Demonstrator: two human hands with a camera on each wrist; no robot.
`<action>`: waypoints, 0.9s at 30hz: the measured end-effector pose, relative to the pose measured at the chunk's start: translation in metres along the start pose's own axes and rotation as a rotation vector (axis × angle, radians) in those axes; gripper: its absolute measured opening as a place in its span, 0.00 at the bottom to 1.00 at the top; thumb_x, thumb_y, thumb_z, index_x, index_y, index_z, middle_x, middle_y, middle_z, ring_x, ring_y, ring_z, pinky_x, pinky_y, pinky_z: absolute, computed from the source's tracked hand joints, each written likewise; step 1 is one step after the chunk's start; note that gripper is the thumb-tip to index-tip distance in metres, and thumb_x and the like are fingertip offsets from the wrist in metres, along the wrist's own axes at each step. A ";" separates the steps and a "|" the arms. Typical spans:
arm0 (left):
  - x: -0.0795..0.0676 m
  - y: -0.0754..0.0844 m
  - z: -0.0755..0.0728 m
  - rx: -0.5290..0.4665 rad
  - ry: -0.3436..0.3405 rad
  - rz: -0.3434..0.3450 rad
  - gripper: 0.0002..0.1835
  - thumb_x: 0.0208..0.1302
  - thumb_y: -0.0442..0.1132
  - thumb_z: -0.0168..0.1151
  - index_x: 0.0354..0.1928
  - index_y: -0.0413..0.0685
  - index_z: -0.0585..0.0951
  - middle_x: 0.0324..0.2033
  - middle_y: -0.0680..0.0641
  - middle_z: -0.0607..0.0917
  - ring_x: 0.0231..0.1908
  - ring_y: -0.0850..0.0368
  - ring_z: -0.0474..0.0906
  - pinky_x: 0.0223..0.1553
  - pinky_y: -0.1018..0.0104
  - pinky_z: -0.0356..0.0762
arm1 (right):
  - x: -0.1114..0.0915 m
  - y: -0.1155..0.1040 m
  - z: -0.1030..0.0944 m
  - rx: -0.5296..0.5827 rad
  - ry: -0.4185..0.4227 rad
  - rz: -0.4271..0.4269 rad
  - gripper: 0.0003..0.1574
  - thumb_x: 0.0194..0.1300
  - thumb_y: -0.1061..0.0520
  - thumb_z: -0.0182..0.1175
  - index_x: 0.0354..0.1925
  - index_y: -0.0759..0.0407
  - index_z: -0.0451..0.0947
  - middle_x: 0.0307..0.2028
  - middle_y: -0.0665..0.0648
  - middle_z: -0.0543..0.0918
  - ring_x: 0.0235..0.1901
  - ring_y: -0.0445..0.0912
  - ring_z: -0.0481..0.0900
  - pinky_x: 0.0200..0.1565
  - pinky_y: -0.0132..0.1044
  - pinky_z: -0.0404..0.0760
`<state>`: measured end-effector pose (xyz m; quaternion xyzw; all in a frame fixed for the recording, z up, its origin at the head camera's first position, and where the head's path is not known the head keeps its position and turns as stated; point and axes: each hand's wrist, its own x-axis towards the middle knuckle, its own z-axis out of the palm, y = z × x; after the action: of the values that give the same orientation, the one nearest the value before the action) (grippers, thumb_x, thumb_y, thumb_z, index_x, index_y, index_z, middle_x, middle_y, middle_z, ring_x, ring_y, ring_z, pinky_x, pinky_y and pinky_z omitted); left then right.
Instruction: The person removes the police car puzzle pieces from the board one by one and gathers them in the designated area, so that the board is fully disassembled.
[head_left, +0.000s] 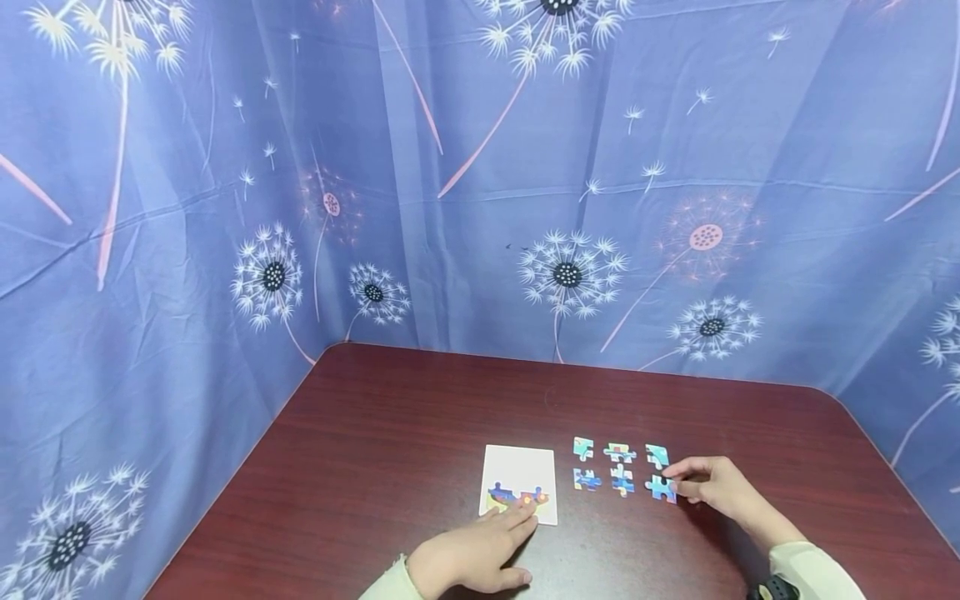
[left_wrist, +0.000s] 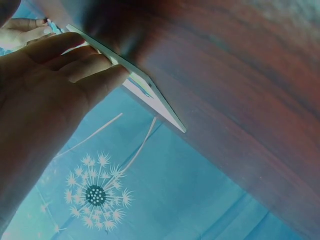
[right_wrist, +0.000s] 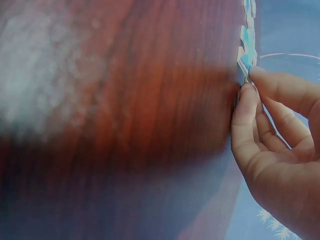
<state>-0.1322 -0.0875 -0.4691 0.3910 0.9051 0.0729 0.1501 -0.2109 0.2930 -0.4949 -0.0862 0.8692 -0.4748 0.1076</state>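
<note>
Person's got the left hand [head_left: 480, 552] laid over the near part of a partly filled jigsaw board [head_left: 521, 467], fingers stretched out. Well apart from it, the right hand [head_left: 716, 490] pinches the near-right jigsaw piece [head_left: 661, 490] between thumb and index finger. Five other loose pieces [head_left: 619, 452] sit near it, right of the board, on a reddish-brown wood-grain table [head_left: 360, 450].

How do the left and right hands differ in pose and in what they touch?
The left hand extends its fingers onto the white puzzle board; the right hand curls its fingers. The left hand touches the board, while the right hand pinches a blue puzzle piece. Both arms wear pale sleeves.
</note>
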 end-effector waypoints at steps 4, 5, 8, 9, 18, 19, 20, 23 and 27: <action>0.000 0.000 0.001 0.001 0.005 0.006 0.36 0.68 0.57 0.53 0.70 0.42 0.64 0.72 0.46 0.59 0.71 0.56 0.55 0.65 0.54 0.64 | 0.001 -0.001 0.000 -0.025 0.008 -0.007 0.15 0.57 0.66 0.65 0.43 0.73 0.81 0.33 0.60 0.83 0.24 0.41 0.77 0.26 0.35 0.79; 0.000 0.000 0.001 0.001 0.006 0.008 0.36 0.68 0.57 0.53 0.70 0.42 0.64 0.72 0.46 0.59 0.71 0.57 0.55 0.65 0.54 0.64 | 0.001 -0.001 0.000 -0.030 0.009 -0.009 0.15 0.57 0.66 0.65 0.43 0.73 0.81 0.33 0.60 0.83 0.24 0.41 0.77 0.26 0.35 0.79; -0.001 0.000 0.001 0.006 0.011 0.014 0.36 0.68 0.57 0.53 0.70 0.42 0.64 0.72 0.46 0.60 0.71 0.57 0.55 0.65 0.54 0.64 | 0.002 -0.001 0.000 -0.037 0.011 -0.022 0.14 0.57 0.67 0.65 0.42 0.73 0.81 0.33 0.60 0.83 0.24 0.42 0.77 0.25 0.35 0.79; -0.001 0.000 0.001 0.009 0.013 0.015 0.36 0.68 0.57 0.53 0.70 0.41 0.64 0.72 0.46 0.60 0.71 0.57 0.55 0.65 0.54 0.64 | 0.002 -0.001 0.000 -0.036 0.012 -0.023 0.14 0.56 0.67 0.65 0.42 0.73 0.81 0.33 0.60 0.83 0.24 0.42 0.77 0.25 0.35 0.79; -0.001 0.003 0.001 0.036 0.037 0.005 0.36 0.68 0.57 0.54 0.69 0.40 0.65 0.71 0.45 0.62 0.71 0.58 0.55 0.65 0.54 0.64 | 0.003 -0.005 -0.001 -0.053 0.042 0.017 0.13 0.59 0.66 0.64 0.43 0.71 0.81 0.34 0.60 0.84 0.24 0.44 0.78 0.26 0.37 0.79; 0.000 0.004 0.001 0.039 0.037 0.001 0.36 0.68 0.57 0.54 0.69 0.41 0.66 0.71 0.45 0.62 0.70 0.58 0.55 0.65 0.54 0.64 | 0.003 -0.006 -0.001 -0.049 0.044 0.018 0.13 0.60 0.66 0.64 0.44 0.71 0.81 0.34 0.60 0.84 0.25 0.44 0.78 0.26 0.37 0.79; 0.000 0.004 0.000 0.037 0.033 -0.005 0.36 0.68 0.57 0.54 0.69 0.41 0.66 0.71 0.46 0.62 0.71 0.58 0.55 0.65 0.54 0.64 | 0.003 -0.007 -0.001 -0.040 0.042 0.018 0.13 0.60 0.66 0.63 0.44 0.72 0.81 0.35 0.61 0.85 0.25 0.44 0.78 0.25 0.37 0.80; 0.002 0.005 0.000 0.043 0.025 -0.016 0.36 0.67 0.57 0.55 0.69 0.41 0.66 0.71 0.46 0.63 0.71 0.58 0.55 0.65 0.53 0.64 | 0.004 -0.010 0.001 -0.008 0.036 0.011 0.14 0.61 0.65 0.62 0.46 0.72 0.80 0.36 0.62 0.85 0.25 0.43 0.78 0.26 0.38 0.80; 0.003 0.006 -0.001 0.098 0.040 -0.001 0.35 0.67 0.57 0.54 0.68 0.40 0.68 0.70 0.46 0.64 0.70 0.58 0.57 0.64 0.54 0.65 | 0.007 -0.015 0.006 0.022 0.031 -0.013 0.15 0.61 0.64 0.63 0.46 0.71 0.80 0.37 0.63 0.84 0.24 0.43 0.78 0.25 0.38 0.80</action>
<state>-0.1304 -0.0811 -0.4669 0.3958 0.9107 0.0362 0.1127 -0.2159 0.2784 -0.4858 -0.0832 0.8651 -0.4861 0.0920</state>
